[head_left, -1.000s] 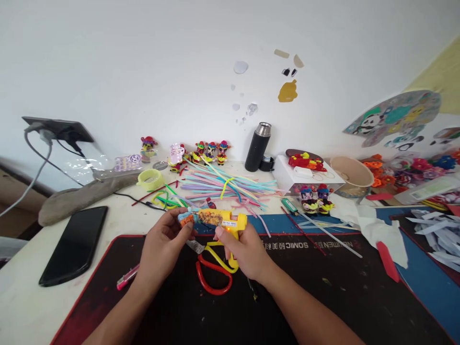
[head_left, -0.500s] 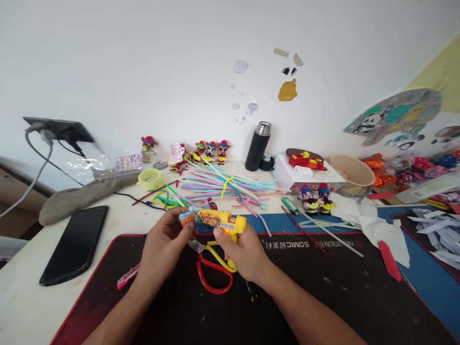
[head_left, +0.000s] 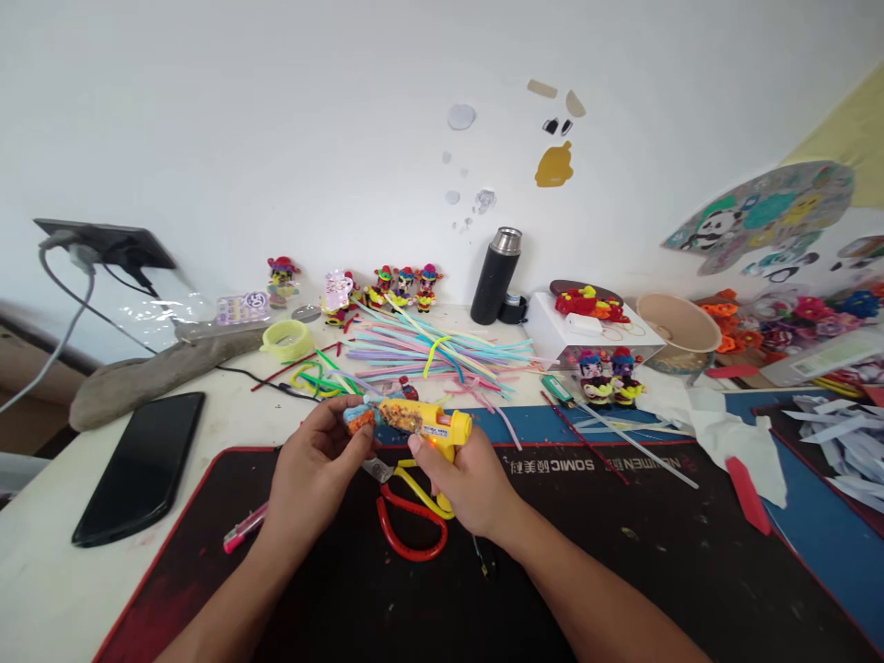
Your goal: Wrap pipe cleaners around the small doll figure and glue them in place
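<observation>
My right hand (head_left: pixel 473 474) is wrapped round the handle of a yellow hot glue gun (head_left: pixel 421 420), its nozzle pointing left. A small orange light glows on the gun's body. Pinched in the fingers of my left hand (head_left: pixel 314 465) is a small blue and orange fuzzy piece (head_left: pixel 360 419), which looks made of pipe cleaner. The nozzle is at the right side of this piece; whether it touches I cannot tell. Below the gun, scissors (head_left: pixel 414 539) with a red and a yellow handle lie on the dark mat, partly hidden by my right hand.
Behind my hands lies a pile of pastel pipe cleaners (head_left: pixel 387 348). Several small figures (head_left: pixel 406 287) stand by the wall, near a black thermos (head_left: pixel 495 276). At left are a phone (head_left: pixel 142 470) and a tape roll (head_left: pixel 286 341). A pink pen (head_left: pixel 245 528) lies beside my left wrist.
The view has shifted very slightly. Both hands keep nearly the same pose, with the glue gun's nozzle still at the fuzzy piece.
</observation>
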Demonstrator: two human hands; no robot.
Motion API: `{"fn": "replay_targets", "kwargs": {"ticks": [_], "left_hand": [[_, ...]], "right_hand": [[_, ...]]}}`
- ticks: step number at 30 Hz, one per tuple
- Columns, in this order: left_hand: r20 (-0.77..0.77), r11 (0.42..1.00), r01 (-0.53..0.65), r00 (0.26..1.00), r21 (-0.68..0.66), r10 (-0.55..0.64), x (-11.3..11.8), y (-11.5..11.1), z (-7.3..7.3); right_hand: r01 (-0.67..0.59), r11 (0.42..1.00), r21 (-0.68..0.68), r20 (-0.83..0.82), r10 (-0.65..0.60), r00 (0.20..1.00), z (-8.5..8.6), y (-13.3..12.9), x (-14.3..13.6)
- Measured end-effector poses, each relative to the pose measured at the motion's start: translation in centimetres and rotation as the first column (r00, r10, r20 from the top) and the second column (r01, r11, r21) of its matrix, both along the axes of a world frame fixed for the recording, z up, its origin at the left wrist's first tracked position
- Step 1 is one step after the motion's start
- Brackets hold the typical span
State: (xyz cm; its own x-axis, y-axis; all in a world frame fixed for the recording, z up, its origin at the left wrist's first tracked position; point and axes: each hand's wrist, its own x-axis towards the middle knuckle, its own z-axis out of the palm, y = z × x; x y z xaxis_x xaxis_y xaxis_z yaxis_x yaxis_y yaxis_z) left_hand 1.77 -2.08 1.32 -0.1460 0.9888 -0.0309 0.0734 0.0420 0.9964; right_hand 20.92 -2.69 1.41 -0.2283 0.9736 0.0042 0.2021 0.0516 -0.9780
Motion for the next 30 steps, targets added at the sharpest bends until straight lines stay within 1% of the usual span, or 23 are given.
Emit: {"fn": "replay_targets", "kwargs": {"ticks": [7, 16, 30], "left_hand": [[0.009, 1.000, -0.010, 1.000, -0.011, 0.010, 0.15, -0.05, 0.16], [-0.028, 1.000, 0.005, 1.000, 0.000, -0.005, 0.08, -0.02, 0.30], [-0.025, 1.000, 0.008, 1.000, -0.028, -0.009, 0.16, -0.07, 0.49]], "right_hand": [[-0.001, 1.000, -0.004, 0.008, 0.001, 1.000, 0.09, -0.09, -0.05], [-0.005, 1.000, 0.000, 0.025, 0.005, 1.000, -0.23, -0.04, 0.03], [0.017, 1.000, -0.002, 0.029, -0.016, 0.999, 0.23, -0.08, -0.04]]}}
